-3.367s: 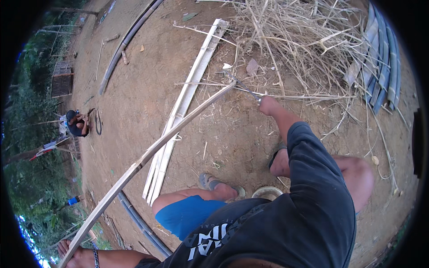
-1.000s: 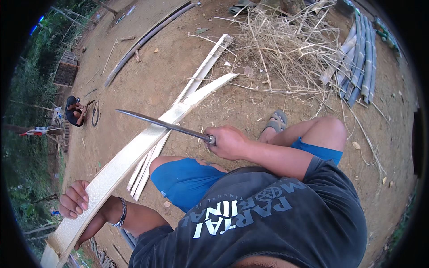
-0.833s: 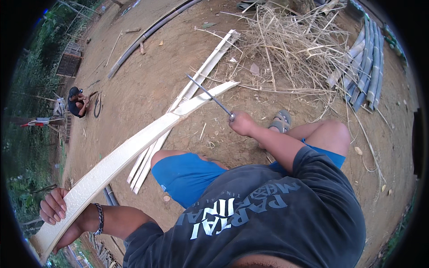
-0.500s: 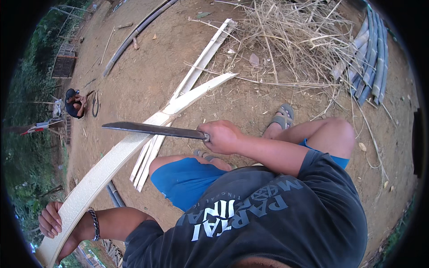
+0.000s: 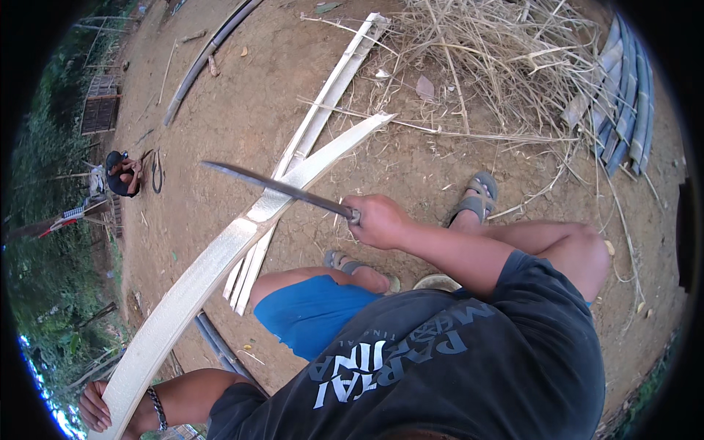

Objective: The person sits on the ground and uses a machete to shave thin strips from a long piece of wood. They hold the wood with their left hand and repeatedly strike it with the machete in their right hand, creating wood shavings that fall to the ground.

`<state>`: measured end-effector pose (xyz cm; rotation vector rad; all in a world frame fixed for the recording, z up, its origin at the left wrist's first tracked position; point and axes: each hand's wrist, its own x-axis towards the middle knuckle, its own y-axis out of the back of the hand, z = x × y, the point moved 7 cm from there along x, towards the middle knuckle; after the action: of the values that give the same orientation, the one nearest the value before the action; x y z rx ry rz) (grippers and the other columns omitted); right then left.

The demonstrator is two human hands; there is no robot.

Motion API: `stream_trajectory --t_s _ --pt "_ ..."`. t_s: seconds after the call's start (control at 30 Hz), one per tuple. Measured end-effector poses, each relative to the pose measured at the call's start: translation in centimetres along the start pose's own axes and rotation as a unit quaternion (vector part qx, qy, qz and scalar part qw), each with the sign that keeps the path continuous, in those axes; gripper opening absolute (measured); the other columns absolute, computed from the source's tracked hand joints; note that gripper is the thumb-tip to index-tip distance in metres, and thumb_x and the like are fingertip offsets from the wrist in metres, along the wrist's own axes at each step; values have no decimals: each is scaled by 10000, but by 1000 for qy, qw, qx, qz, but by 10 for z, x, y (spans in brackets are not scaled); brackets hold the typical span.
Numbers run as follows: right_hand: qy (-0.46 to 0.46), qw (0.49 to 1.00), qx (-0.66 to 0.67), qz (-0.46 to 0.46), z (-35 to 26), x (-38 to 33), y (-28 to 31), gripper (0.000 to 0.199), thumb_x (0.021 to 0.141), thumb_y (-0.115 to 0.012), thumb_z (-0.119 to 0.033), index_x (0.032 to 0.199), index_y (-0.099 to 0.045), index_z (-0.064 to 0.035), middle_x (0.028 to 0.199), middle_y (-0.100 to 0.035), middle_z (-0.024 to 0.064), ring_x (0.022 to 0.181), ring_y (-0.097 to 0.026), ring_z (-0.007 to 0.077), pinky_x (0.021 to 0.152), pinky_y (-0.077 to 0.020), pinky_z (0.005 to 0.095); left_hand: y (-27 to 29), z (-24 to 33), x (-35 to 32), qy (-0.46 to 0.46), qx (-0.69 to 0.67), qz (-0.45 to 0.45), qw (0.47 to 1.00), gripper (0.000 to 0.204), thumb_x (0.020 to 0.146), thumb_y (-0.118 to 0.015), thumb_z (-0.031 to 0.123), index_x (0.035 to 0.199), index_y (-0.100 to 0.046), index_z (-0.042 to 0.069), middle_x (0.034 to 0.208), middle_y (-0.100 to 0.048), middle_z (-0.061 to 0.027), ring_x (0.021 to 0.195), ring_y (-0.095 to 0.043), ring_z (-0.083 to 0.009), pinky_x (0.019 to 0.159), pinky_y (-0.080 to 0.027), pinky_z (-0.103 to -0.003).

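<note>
A long, pale split bamboo strip (image 5: 192, 287) runs slantwise from the lower left toward the middle, its inner face up and its far end tapered. Near its lower end my left hand (image 5: 96, 405) is closed around it, fingers over the edge. My right hand (image 5: 379, 221) is wrapped round the handle of a machete (image 5: 271, 182). The dark blade crosses over the far part of the strip; whether it touches the bamboo I cannot tell. Beneath lie more split bamboo lengths (image 5: 339, 86) on the ground, partly covered by the strip.
A heap of thin bamboo shavings (image 5: 499, 66) lies ahead to the right, beside a stack of bamboo poles (image 5: 629, 103). A dark pole (image 5: 209, 55) rests at the far left. Another person (image 5: 123, 174) squats at left. My sandalled foot (image 5: 475, 196) is right of the strip.
The machete has shifted right and farther along the strip, its blade now angled more steeply. My left hand and the near end of the strip sit slightly lower and farther right in view.
</note>
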<state>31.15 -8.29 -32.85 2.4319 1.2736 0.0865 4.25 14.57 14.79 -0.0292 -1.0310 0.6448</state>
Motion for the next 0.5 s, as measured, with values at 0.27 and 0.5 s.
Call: stream_trajectory --t_s 0.27,0.5 --pt "-159 987 21 22 98 10 6 234 791 -584 -154 977 -618 -18 873 -654 252 858 -640 416 794 -502 477 19 -13 24 6 94 52 994 736 672 -362 885 548 -320 160 486 -349 12 396 -332 -102 399 -263 -218" --pt "-151 988 35 14 104 24 -2 229 795 -596 -175 970 -623 -29 869 -660 230 857 -645 400 773 -506 479 35 -22 42 18 146 65 987 739 669 -366 885 553 -314 157 496 -345 3 413 -329 -113 411 -258 -232"
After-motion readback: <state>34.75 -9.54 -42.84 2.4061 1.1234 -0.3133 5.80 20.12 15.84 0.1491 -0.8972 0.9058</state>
